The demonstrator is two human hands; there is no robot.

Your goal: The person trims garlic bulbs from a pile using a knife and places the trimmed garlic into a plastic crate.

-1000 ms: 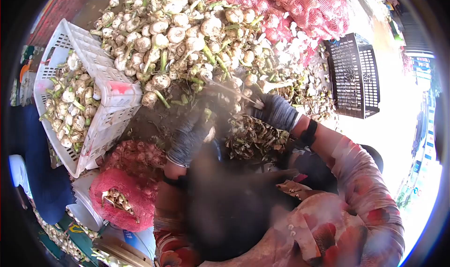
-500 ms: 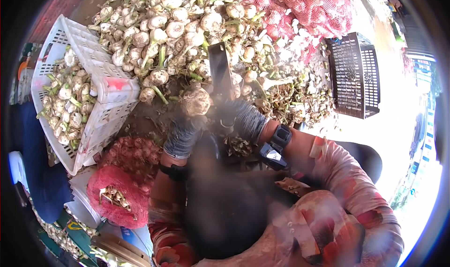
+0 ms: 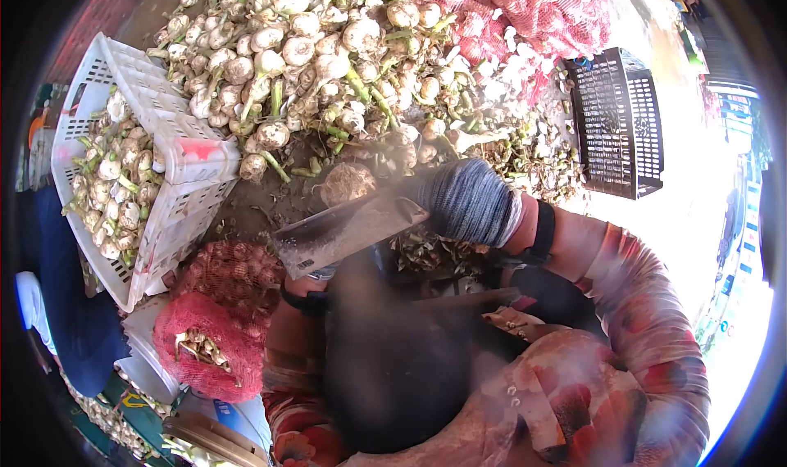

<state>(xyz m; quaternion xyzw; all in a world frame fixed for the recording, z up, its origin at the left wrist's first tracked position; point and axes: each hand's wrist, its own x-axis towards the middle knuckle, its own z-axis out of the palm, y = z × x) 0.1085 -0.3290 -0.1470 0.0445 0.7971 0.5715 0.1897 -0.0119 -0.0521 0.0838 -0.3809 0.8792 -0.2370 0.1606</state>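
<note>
My right hand [image 3: 469, 202], in a grey knitted glove, is closed around the handle of a cleaver [image 3: 344, 228]; the handle itself is covered by the hand. The broad, dirt-smeared blade lies slanted across the front of my left hand [image 3: 320, 274], so only a strip of that glove and the wrist show. Just beyond the blade is a large garlic bulb [image 3: 348, 182], at the left hand, whose fingers are hidden. A big heap of garlic bulbs with cut green stems [image 3: 299, 51] spreads on the ground ahead.
A white crate [image 3: 197, 157] of garlic stands tilted at left, with red mesh sacks [image 3: 193, 315] below it. More red mesh sacks [image 3: 537, 12] lie at the back. A black crate [image 3: 619, 123] is at right, beside scattered trimmings [image 3: 537, 160]. A dark-clothed leg [image 3: 74, 295] shows at far left.
The cleaver has swung from pointing away, upright in view, to lying across to the left in front of my left hand. My right wrist has turned over. The large bulb has barely moved.
</note>
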